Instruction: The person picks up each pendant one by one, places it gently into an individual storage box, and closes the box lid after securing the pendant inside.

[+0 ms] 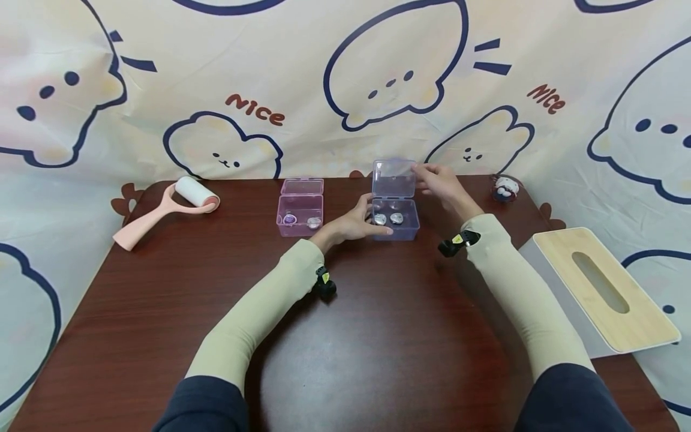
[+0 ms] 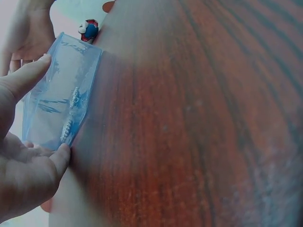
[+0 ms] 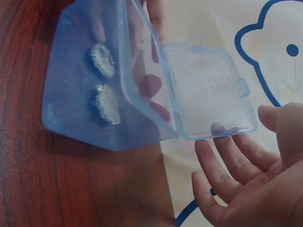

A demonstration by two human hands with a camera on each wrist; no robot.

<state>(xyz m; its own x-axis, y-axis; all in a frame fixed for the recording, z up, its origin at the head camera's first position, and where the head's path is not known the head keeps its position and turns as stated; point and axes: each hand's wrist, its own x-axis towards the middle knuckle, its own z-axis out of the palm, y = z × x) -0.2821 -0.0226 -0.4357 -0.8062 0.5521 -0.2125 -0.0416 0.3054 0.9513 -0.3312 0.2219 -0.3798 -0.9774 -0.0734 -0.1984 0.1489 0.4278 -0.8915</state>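
A small clear blue plastic box (image 1: 396,231) stands on the table with its lid (image 1: 394,178) raised. Two silvery, sparkly oval pieces lie inside it, one of them a silver piece (image 3: 108,104); their exact kind is unclear. My left hand (image 1: 353,223) grips the box from its left side, thumb and fingers at opposite edges. At the lid's right edge, my right hand (image 1: 439,185) touches with extended fingers (image 3: 241,165), its thumb apart from the plastic. To the left, an open pink clear box (image 1: 300,207) holds a purple ring-like piece (image 1: 290,219) and a silvery piece (image 1: 314,222).
A pink-handled lint roller (image 1: 156,217) lies at the table's far left. A small figurine (image 1: 505,189) sits at the back right corner. On the right stands a tissue box (image 1: 642,288) with a wooden top. A printed cloth (image 1: 302,72) hangs behind the brown table (image 1: 351,372).
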